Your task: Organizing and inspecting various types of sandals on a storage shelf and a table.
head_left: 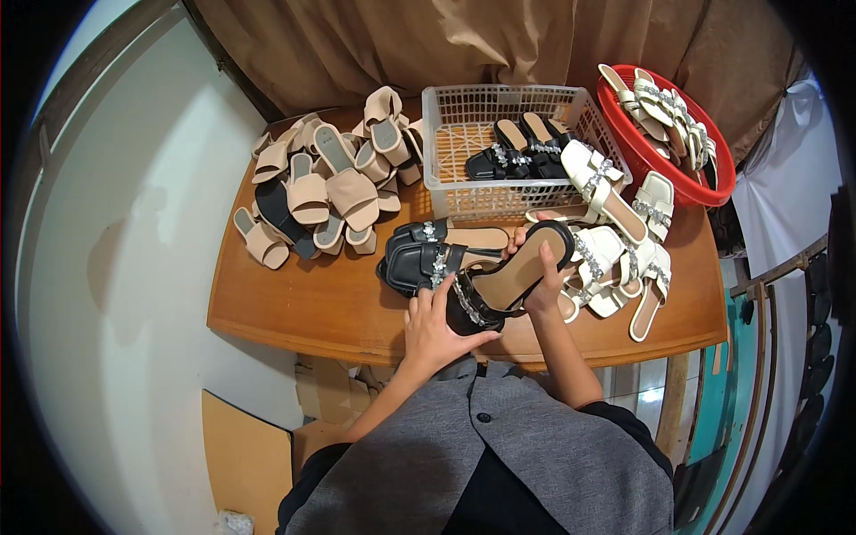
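Between my two hands is a black sandal (505,283) with a tan insole and a jewelled strap, tilted above the front of the table. My left hand (434,328) grips its toe end, thumb and fingers spread around the strap. Around the heel end closes my right hand (542,278), its thumb lying along the insole edge. Just beyond, a pair of black sandals (415,262) with the same jewelled straps lies on the wooden table (303,308). White jewelled sandals (599,252) are heaped to the right of my right hand.
Beige slides (352,196) are piled at the table's left. A white plastic crate (486,198) holding several black sandals stands at the back. Beside it, a red basket (724,165) is full of white sandals. Brown curtain (428,49) hangs behind; a white wall (134,267) bounds the left.
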A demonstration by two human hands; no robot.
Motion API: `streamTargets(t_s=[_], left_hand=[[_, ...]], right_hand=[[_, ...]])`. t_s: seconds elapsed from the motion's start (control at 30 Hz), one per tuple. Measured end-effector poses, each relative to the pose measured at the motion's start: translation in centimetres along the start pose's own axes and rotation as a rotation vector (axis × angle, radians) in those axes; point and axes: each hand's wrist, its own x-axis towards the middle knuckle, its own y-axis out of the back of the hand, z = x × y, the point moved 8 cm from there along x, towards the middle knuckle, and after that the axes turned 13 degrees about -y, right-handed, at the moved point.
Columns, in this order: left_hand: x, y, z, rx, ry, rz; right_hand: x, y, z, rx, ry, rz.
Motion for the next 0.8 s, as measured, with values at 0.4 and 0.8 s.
streamTargets(t_s=[0.4,0.8], left_hand=[[1.7,0.9,1.7,-0.204,-0.346,0.339],[2.6,-0.8,-1.6,-0.893,-0.194,0.295]], right_hand=[[-0.4,0.4,1.4,0.143,-0.031,0.042],[-2.8,0.4,1.2,-0.583,-0.09,-0.11]])
